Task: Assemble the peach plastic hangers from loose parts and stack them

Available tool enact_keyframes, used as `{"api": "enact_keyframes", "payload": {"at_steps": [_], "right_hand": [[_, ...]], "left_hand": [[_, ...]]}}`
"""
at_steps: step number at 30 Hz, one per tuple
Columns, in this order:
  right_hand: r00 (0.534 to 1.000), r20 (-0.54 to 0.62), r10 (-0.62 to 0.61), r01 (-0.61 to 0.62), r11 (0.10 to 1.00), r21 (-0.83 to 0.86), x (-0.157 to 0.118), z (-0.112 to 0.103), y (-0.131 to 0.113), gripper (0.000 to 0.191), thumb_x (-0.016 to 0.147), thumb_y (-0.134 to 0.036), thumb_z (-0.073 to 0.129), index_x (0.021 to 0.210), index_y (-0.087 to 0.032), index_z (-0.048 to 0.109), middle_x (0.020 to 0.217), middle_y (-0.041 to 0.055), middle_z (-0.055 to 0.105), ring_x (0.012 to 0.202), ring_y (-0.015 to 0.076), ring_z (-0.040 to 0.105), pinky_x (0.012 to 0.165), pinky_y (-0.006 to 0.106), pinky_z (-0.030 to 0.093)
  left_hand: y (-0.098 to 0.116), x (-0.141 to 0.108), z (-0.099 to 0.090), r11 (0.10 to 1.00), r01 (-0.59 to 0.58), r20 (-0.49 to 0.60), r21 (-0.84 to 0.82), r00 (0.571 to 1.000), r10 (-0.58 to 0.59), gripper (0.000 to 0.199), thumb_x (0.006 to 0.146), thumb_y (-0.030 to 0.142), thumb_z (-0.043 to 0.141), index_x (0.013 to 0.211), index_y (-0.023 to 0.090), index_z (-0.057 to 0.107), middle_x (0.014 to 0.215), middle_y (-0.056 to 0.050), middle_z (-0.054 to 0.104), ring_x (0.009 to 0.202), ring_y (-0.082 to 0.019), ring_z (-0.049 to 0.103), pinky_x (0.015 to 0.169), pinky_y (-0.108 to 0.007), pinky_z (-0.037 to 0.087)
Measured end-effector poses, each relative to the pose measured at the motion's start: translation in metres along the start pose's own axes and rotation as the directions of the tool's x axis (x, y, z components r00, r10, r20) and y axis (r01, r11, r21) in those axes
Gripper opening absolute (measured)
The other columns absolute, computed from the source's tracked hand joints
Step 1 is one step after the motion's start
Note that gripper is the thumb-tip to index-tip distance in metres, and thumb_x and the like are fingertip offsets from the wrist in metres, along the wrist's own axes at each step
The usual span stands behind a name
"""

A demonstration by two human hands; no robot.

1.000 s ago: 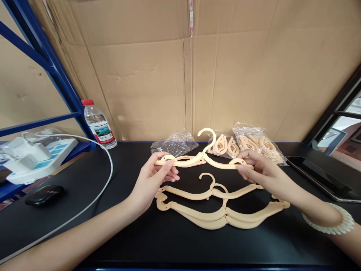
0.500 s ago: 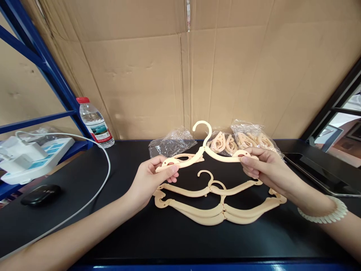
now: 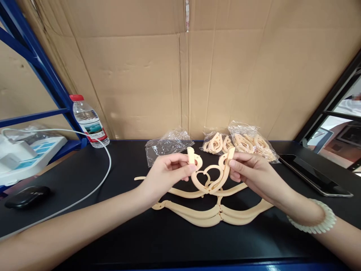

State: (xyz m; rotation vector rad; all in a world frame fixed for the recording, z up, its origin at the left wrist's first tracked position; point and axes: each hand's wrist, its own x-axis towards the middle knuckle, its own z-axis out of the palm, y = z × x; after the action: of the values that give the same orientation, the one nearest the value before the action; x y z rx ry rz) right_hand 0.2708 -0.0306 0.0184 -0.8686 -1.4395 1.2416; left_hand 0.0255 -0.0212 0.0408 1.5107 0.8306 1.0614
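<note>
Between my two hands is a cream plastic folding hanger [image 3: 200, 185], its arms bent upward and its hook curled down in the middle. My left hand [image 3: 169, 171] pinches the end of one arm between thumb and fingers. The other arm's end is gripped by my right hand [image 3: 251, 173], which has a coiled pale band on its wrist. Below and behind the held hanger, several unfolded cream hangers [image 3: 197, 218] lie on the black table [image 3: 135, 241], partly hidden by my hands.
Clear bags of folded hangers [image 3: 245, 143] lie at the back, beside a crumpled clear wrapper [image 3: 169, 143]. A water bottle [image 3: 91, 124], a black mouse [image 3: 28, 196] and a power strip [image 3: 42, 158] with a white cable are on the left. A dark tablet [image 3: 313, 175] lies right.
The held hanger's arms have gone from spread out to folded upward, and its hook from upright to pointing down. My hands have come closer together. The view has shifted slightly.
</note>
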Motion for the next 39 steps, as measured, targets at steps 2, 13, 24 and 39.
{"api": "enact_keyframes", "payload": {"at_steps": [2,13,24,39], "right_hand": [[0.998,0.04,-0.039,0.042,0.995,-0.085,-0.001,0.004,0.0,0.015,0.087,-0.034,0.07,0.087,-0.02,0.071,0.059,-0.0036,0.053,0.057,0.0074,0.047,0.058,0.021,0.041],[0.992,0.125,0.004,0.017,0.986,-0.165,-0.009,0.019,-0.003,0.018,0.086,-0.034,0.068,0.088,-0.016,0.069,0.065,-0.0012,0.062,0.053,0.008,0.054,0.052,0.02,0.051],[0.997,0.002,0.081,-0.08,0.989,-0.126,-0.009,0.025,-0.002,0.03,0.071,-0.042,0.081,0.071,-0.016,0.066,0.055,-0.0011,0.061,0.044,0.0087,0.054,0.042,0.02,0.052],[0.994,-0.089,0.062,-0.074,0.987,-0.14,-0.01,0.032,-0.011,0.032,0.069,-0.041,0.083,0.066,-0.017,0.062,0.052,-0.0013,0.061,0.038,0.0086,0.054,0.037,0.019,0.05]], "left_hand": [[-0.003,0.001,0.008,1.0,-0.026,0.056,-0.015,0.998,0.027,0.007,0.08,0.023,0.075,0.082,0.017,0.075,0.068,0.002,0.062,0.06,-0.006,0.052,0.06,-0.017,0.048],[-0.016,0.003,0.01,0.997,0.007,0.006,-0.076,1.0,-0.006,0.012,0.085,0.028,0.07,0.091,0.018,0.073,0.087,-0.001,0.064,0.068,-0.007,0.052,0.066,-0.02,0.046],[-0.01,0.004,0.015,0.994,-0.102,-0.02,0.027,0.995,0.102,0.017,0.077,0.028,0.075,0.084,0.017,0.065,0.081,-0.002,0.065,0.076,-0.015,0.063,0.073,-0.029,0.054],[-0.004,0.005,0.017,0.975,-0.206,-0.012,0.08,0.978,0.208,0.013,0.079,0.023,0.074,0.088,0.017,0.066,0.076,0.0,0.063,0.069,-0.012,0.06,0.063,-0.023,0.051]]}}
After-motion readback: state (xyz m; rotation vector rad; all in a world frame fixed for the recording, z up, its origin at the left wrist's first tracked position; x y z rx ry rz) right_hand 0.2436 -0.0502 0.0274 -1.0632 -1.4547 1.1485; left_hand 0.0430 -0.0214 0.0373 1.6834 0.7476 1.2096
